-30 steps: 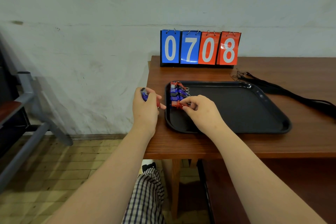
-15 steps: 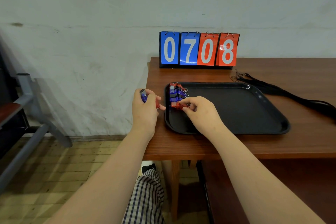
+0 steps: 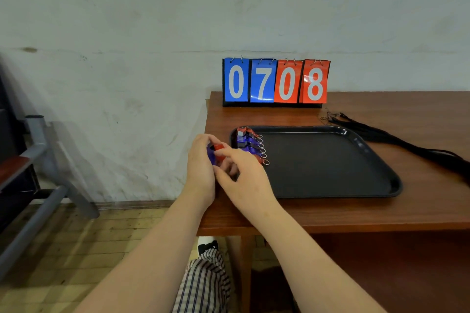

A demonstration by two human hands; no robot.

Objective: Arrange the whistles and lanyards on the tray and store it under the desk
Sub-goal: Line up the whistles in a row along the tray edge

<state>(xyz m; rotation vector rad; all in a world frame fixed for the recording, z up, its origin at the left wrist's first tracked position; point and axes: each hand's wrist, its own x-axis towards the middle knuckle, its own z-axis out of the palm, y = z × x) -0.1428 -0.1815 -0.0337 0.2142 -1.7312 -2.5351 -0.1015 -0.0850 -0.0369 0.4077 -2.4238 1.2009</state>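
A black tray (image 3: pixel 356 180) lies on the brown desk (image 3: pixel 419 206). Along its left edge sits a row of several red and blue whistles (image 3: pixel 248 143) with small key rings. My left hand (image 3: pixel 201 170) hovers just left of the tray, closed around a blue and a red whistle (image 3: pixel 217 151). My right hand (image 3: pixel 244 178) has its fingertips pinching the red whistle in the left hand. A bundle of black lanyards (image 3: pixel 396 138) lies on the desk to the right of the tray.
A flip scoreboard (image 3: pixel 276 81) reading 0708 stands at the back of the desk against the white wall. A grey metal frame (image 3: pixel 38 185) stands at the left over the tiled floor. My checked trouser leg (image 3: pixel 203 284) shows below the desk edge.
My right hand left the whistle row on the tray and moved left to the whistles held in my left hand. The row on the tray stays in place.
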